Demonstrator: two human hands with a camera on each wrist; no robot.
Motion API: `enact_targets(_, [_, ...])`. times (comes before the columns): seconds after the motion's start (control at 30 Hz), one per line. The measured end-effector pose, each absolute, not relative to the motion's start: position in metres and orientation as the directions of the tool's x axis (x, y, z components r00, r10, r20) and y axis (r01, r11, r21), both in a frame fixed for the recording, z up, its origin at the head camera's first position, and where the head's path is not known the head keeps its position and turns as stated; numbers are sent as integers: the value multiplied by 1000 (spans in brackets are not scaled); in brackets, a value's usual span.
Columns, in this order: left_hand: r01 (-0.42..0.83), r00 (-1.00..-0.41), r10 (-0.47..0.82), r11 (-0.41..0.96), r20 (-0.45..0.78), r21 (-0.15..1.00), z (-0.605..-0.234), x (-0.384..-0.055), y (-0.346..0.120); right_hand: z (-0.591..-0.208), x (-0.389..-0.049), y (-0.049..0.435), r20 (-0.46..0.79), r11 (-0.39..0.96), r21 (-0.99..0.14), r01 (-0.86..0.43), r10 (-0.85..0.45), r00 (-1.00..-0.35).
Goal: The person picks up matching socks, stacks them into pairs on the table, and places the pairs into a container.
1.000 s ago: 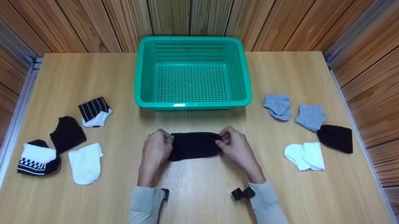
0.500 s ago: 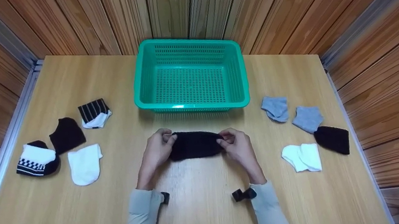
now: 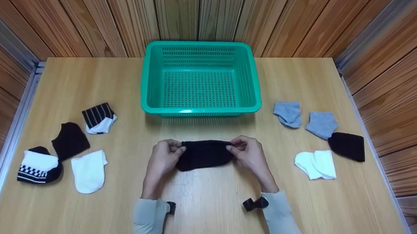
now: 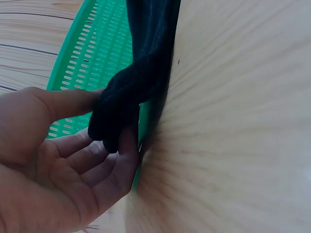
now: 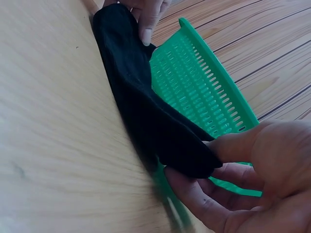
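Observation:
A black sock [image 3: 204, 154] lies stretched sideways just above the table in the middle of the head view. My left hand [image 3: 162, 158] pinches its left end between thumb and fingers. At the other end my right hand [image 3: 250, 152] pinches the cloth the same way. In the left wrist view the sock [image 4: 150, 53] droops in folds from the thumb and fingers. The right wrist view shows the sock [image 5: 136, 97] spanning both hands, its near end between thumb and fingertips.
A green perforated basket [image 3: 202, 111] stands behind the sock at the table's back. On the left lie a striped sock [image 3: 98, 116], a dark sock [image 3: 70, 140], a patterned sock [image 3: 37, 165] and a white one [image 3: 90, 172]. Grey [image 3: 321, 124], white [image 3: 317, 164] and black socks [image 3: 347, 147] lie right.
The sock and my left hand have shifted slightly toward the near edge of the table. Both hands keep their hold on the sock's ends.

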State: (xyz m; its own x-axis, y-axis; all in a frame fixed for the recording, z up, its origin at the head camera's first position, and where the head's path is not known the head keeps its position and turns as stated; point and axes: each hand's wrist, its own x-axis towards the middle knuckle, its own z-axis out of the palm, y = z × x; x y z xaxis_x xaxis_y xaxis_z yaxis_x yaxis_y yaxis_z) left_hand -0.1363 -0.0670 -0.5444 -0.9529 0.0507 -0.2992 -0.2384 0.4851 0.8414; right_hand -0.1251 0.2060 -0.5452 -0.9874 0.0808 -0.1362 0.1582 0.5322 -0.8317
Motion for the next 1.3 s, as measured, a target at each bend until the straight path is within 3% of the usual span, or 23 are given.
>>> enact_targets(0.7, [-290, -939, 30, 465, -342, 836, -549, -136, -75, -553, -127, 216, -217, 340, -915, 218, 41, -975])
enact_targets(1.3, [-288, -936, 53, 453, -348, 844, -543, -136, -85, -548, -132, 217, -278, 285, -924, 255, -42, -960])
